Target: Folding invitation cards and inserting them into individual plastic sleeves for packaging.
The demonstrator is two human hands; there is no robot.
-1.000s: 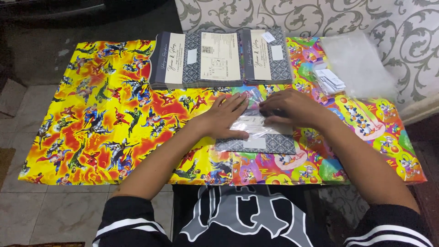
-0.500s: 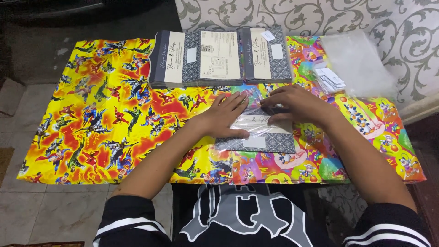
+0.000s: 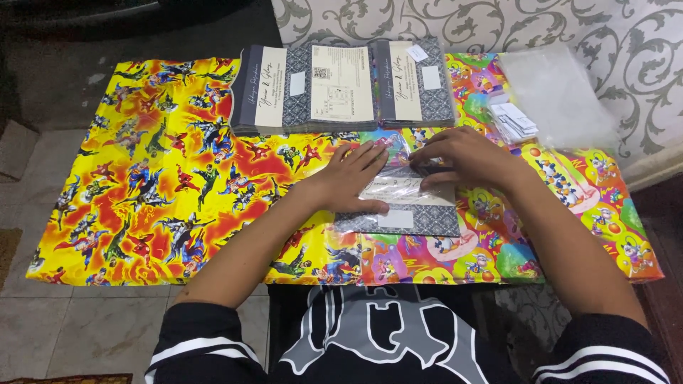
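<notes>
A grey patterned card in a clear plastic sleeve (image 3: 405, 206) lies on colourful cartoon wrapping paper (image 3: 163, 178) spread over the floor. My left hand (image 3: 352, 178) lies flat on the left part of the sleeve, fingers spread and pointing right. My right hand (image 3: 462, 158) presses down on the sleeve's upper right edge, fingers pointing left. Both hands rest on the same sleeved card.
A stack of opened grey and cream cards (image 3: 341, 89) lies at the far edge of the paper. A pile of clear plastic sleeves (image 3: 558, 96) and small white labels (image 3: 516, 122) sit at the right, near a patterned wall. Tiled floor (image 3: 92, 334) lies at the left.
Both hands have stayed on the sleeved card, with only slight shifts of the fingers along its top.
</notes>
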